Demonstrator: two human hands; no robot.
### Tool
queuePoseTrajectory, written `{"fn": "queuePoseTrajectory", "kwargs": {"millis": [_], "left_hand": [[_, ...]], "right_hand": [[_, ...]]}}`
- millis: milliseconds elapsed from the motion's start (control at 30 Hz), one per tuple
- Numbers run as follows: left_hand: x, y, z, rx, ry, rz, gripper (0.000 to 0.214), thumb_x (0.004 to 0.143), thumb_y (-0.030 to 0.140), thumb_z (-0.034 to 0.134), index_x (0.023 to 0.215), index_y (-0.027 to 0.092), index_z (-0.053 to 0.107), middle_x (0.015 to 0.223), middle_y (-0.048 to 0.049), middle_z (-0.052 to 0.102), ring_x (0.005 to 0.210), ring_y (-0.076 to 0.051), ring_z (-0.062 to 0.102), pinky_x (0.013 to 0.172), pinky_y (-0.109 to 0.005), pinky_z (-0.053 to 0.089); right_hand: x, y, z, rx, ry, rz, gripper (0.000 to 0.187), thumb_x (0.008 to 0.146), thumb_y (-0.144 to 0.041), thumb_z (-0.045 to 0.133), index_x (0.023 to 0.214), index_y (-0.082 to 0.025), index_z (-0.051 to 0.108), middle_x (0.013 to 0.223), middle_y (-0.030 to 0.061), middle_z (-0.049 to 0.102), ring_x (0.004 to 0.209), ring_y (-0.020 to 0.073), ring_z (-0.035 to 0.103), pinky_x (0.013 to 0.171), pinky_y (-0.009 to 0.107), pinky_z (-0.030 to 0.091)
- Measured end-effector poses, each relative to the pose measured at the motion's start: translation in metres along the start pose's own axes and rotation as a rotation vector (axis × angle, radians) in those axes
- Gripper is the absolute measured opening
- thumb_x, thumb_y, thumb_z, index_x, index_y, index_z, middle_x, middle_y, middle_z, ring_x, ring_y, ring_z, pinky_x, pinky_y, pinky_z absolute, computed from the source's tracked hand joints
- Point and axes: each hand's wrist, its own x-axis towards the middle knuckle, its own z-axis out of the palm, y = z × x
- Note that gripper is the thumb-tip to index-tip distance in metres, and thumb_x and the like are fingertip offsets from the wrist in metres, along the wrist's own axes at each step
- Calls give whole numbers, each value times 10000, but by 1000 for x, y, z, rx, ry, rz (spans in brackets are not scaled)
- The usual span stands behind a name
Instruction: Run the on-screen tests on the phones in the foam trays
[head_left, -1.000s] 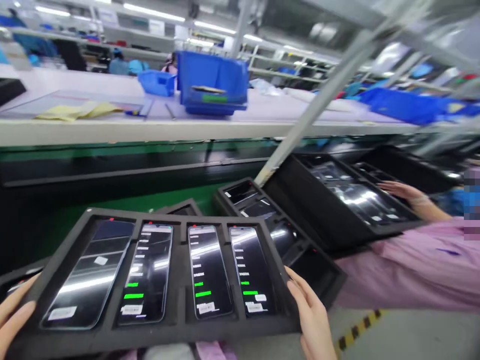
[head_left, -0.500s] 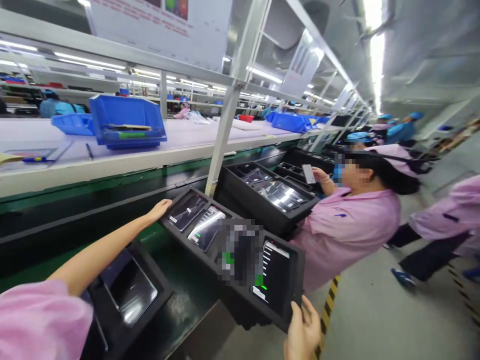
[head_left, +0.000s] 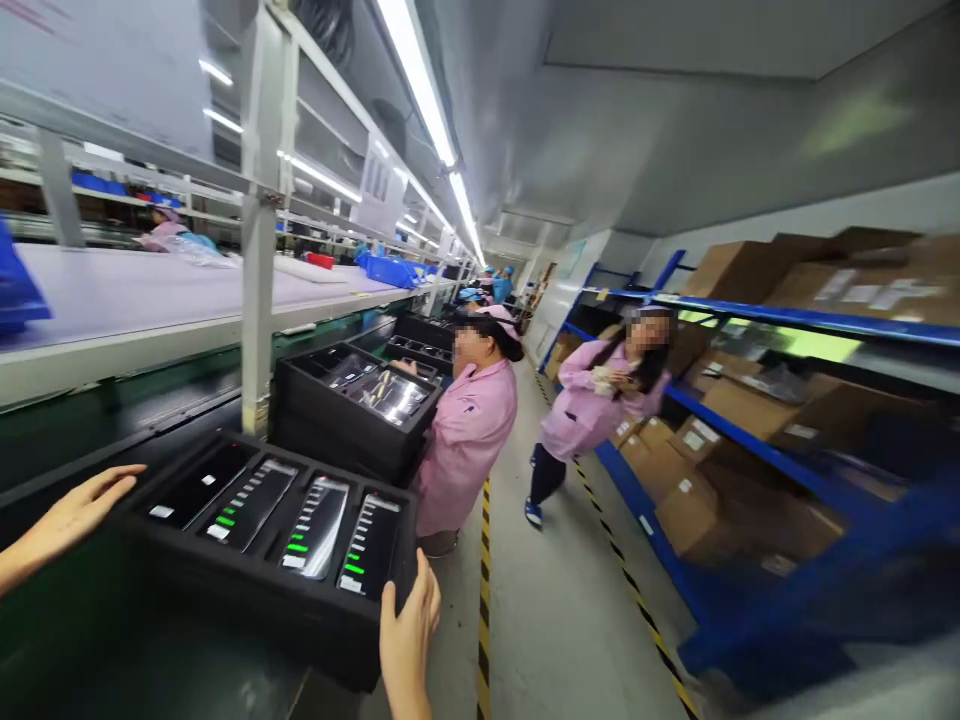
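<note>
A black foam tray (head_left: 247, 575) sits level on top of a stack in front of me. It holds several smartphones, such as this one (head_left: 315, 530) with white and green lines on its lit screen. My left hand (head_left: 75, 515) is just off the tray's left corner, fingers stretched out, with nothing in it. At the right corner is my right hand (head_left: 409, 625), its thumb by the front face and its fingers along the side. These fingers are apart and loosely against the foam, not wrapped round it.
Behind my tray stands another stack of black trays (head_left: 352, 430), with a co-worker in pink (head_left: 469, 440) beside it. A white post (head_left: 259, 300) rises at the bench edge. Another person (head_left: 600, 400) is in the aisle, near a blue shelf (head_left: 795, 440) with cartons.
The tray, tilted and gripped by both hands before, now rests level on the stack. My left hand has come off it and the right has loosened. The view has swung right.
</note>
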Motion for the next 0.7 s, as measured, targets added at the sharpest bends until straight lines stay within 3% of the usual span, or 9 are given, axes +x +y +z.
{"fn": "queuePoseTrajectory", "kwargs": {"millis": [100, 200, 300, 400, 533, 600, 700], "left_hand": [[-69, 10, -47, 55, -114, -66, 357, 805, 479, 460, 982, 232, 649, 1021, 28, 683, 985, -201, 630, 895, -300, 481], [-166, 34, -103, 188, -266, -90, 301, 849, 427, 460, 1048, 309, 653, 1188, 27, 617, 1064, -180, 598, 955, -302, 446], [-266, 53, -152, 387, -69, -224, 327, 896, 431, 380, 1098, 360, 628, 1243, 20, 574, 1089, -180, 579, 964, -315, 448], [-356, 58, -185, 585, -52, -298, 297, 885, 415, 419, 1088, 372, 632, 1168, 28, 616, 1050, -167, 591, 927, -278, 466], [-444, 58, -201, 833, -105, -359, 285, 874, 385, 457, 1094, 341, 632, 1136, 1, 637, 1071, -204, 571, 930, -348, 440], [-472, 61, -198, 918, -116, -396, 301, 879, 397, 458, 1128, 327, 611, 1166, -15, 623, 1105, -226, 544, 956, -404, 403], [-493, 69, -191, 962, -135, -424, 320, 885, 408, 464, 1167, 314, 583, 1200, -29, 603, 1108, -248, 526, 947, -444, 382]], "right_hand": [[-19, -39, -1, 70, -155, -115, 466, 897, -353, 344, 1318, -156, 366, 1268, 165, 483, 1200, 282, 438, 978, 487, 376], [-50, -94, 0, 190, -411, -271, 443, 908, -338, 351, 1318, -174, 384, 1289, 133, 480, 1214, 243, 440, 997, 456, 387], [-83, -146, -1, 318, -751, -491, 427, 914, -306, 354, 1328, -218, 409, 1308, 80, 486, 1230, 199, 441, 1003, 396, 414], [-117, -182, 6, 361, -966, -679, 413, 911, -318, 347, 1291, -209, 469, 1266, 77, 527, 1190, 200, 478, 988, 392, 433], [-157, -209, 29, 227, -1074, -857, 495, 875, -394, 342, 1229, -99, 523, 1243, 177, 519, 1154, 282, 491, 947, 465, 433], [-169, -218, 38, 70, -1044, -867, 578, 844, -428, 361, 1238, -30, 503, 1257, 236, 481, 1154, 341, 471, 922, 503, 422], [-175, -232, 47, -121, -1064, -865, 726, 797, -499, 415, 1282, 40, 441, 1206, 278, 485, 1058, 387, 503, 849, 518, 437]]}}
